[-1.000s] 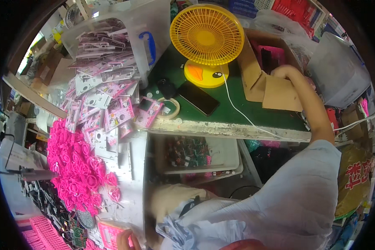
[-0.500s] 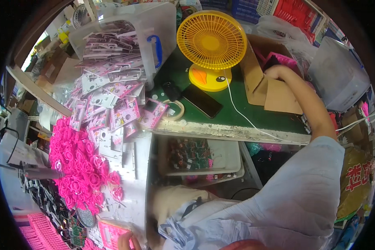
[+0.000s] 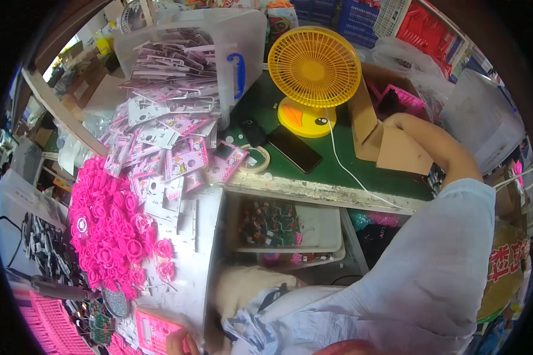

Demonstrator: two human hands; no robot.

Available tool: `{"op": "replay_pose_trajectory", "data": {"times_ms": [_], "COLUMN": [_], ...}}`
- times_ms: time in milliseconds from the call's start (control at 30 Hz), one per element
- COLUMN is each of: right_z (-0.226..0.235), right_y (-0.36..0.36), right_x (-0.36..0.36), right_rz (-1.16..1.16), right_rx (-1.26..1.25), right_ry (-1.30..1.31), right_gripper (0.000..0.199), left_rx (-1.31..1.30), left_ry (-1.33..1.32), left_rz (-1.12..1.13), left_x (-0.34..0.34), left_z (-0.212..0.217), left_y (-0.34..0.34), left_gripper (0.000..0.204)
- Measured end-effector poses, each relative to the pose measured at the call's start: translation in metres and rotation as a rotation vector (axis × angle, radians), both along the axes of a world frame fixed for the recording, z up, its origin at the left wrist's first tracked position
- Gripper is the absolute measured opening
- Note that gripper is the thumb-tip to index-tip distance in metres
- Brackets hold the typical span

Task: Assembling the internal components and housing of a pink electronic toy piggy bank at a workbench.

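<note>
From my end of the link I am worrying first about the nearest corner, where the pink panel (image 3: 152, 331) is lying close to the edge of the white bench (image 3: 200, 266); if the left hand (image 3: 182, 343) is bearing on one side only, the panel could be skidding off. Farther out, the pink loops (image 3: 108, 231) are crowding the bench, a couple lying apart from the pile, and a brushing arm could be sweeping those down. Beyond, the printed panels (image 3: 183, 157) are spilling from the clear bin (image 3: 246, 44), so a knock could be sending some onto the loops. Across the green table (image 3: 376, 177) the white cord (image 3: 333, 142) is running from the yellow fan (image 3: 314, 68) toward the grey-blue sleeve (image 3: 420, 248), and a snag could be toppling the fan. As for fingers, the left ones are curling against the pink panel's lower right side, though whether they are gripping or merely resting I am not managing to tell; the right hand (image 3: 394, 122) is sitting in the cardboard box (image 3: 363, 121), its fingers hiding behind the flap (image 3: 404, 152), their state escaping me, with a pink-rimmed piece (image 3: 411, 102) showing just beyond
</note>
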State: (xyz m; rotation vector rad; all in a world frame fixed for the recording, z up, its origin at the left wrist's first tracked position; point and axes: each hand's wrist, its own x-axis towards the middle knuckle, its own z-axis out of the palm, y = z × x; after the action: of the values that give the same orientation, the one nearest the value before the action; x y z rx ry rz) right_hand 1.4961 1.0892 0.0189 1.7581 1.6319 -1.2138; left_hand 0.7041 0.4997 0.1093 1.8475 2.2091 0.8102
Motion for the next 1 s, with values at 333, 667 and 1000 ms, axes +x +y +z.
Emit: {"op": "replay_pose_trajectory", "data": {"times_ms": [333, 667, 1000], "right_z": [-0.005, 0.131, 0.188], "right_y": [-0.005, -0.07, -0.084], "right_x": [0.053, -0.04, -0.06], "right_rz": [-0.141, -0.177, -0.053], "right_rx": [0.108, 0.721, 1.101], "right_ry": [0.214, 0.253, 0.028], "right_gripper": [0.042, 0.043, 0.04], "left_rx": [0.073, 0.099, 0.133], "left_ry": [-0.084, -0.019, 0.013], "left_rz": [0.067, 0.043, 0.069], "left_x": [0.0, -0.015, -0.039], "left_z": [-0.017, -0.009, 0.001], "left_y": [-0.013, -0.018, -0.026], "left_gripper": [0.017, 0.011, 0.016]}}
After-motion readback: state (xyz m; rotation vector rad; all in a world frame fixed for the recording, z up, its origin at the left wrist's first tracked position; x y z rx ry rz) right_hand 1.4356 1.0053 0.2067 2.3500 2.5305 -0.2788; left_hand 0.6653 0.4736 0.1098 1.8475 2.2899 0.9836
